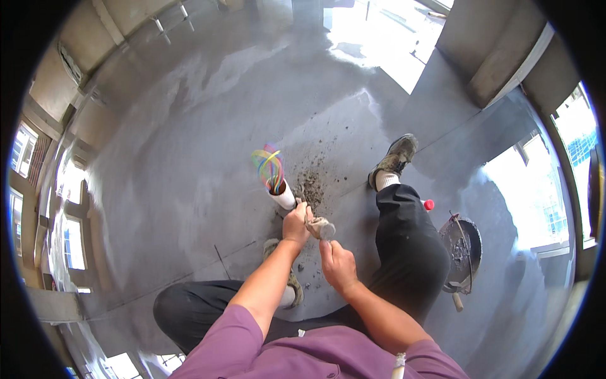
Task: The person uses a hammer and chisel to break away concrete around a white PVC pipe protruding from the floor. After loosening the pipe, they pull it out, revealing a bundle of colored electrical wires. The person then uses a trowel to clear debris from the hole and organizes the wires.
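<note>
My left hand [295, 223] is closed around a thin tool that looks like a chisel, its tip end down beside a white pipe [286, 198]. Most of that tool is hidden by my fingers. Bundled coloured wires [269, 165] stick out of the pipe's upper end. My right hand [339, 266] grips the handle of a hammer. The mortar-caked hammer head [320, 228] is right beside my left hand. Loose crumbs of broken mortar [312, 186] lie on the grey floor around the pipe's base and beyond it.
To my right stands a dark bucket [478, 247] with grey residue, a wooden handle [457, 302] by its near side. A red-capped item [429, 205] is beside my right knee. My shoe [396, 156] rests right of the debris. Concrete pillars [489, 50] rise at far right.
</note>
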`<state>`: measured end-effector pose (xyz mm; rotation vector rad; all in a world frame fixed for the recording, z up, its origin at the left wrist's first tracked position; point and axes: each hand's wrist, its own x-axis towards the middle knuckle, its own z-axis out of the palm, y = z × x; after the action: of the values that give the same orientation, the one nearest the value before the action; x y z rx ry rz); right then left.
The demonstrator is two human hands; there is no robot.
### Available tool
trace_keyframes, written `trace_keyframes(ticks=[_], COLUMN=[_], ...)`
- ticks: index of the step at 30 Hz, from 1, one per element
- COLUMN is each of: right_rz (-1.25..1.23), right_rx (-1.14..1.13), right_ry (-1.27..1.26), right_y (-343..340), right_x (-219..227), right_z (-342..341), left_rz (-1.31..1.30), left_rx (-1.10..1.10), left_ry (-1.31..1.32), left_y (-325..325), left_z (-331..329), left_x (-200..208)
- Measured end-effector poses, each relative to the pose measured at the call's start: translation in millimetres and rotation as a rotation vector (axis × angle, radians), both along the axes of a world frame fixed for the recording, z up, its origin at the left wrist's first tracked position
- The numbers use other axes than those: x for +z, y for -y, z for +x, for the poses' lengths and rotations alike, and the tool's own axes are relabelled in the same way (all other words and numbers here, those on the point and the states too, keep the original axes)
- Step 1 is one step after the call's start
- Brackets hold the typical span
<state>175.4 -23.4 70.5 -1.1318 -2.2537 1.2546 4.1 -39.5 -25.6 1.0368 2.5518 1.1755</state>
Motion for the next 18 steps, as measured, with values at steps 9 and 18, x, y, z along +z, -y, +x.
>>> trace_keyframes(ticks=[9,18], right_rz=[0.041,0.071], right_rx=[0.045,0.083], right_ry=[-0.13,-0.131], right_y=[1.0,7.0], right_x=[4.9,-2.2], right_z=[-1.4,1.6], left_rz=[0.065,0.018], left_rx=[0.034,0.019], left_ry=[-0.033,0.018], left_y=[4.2,0.5], left_z=[-1.6,-7.0], left_x=[-4.8,-8.6])
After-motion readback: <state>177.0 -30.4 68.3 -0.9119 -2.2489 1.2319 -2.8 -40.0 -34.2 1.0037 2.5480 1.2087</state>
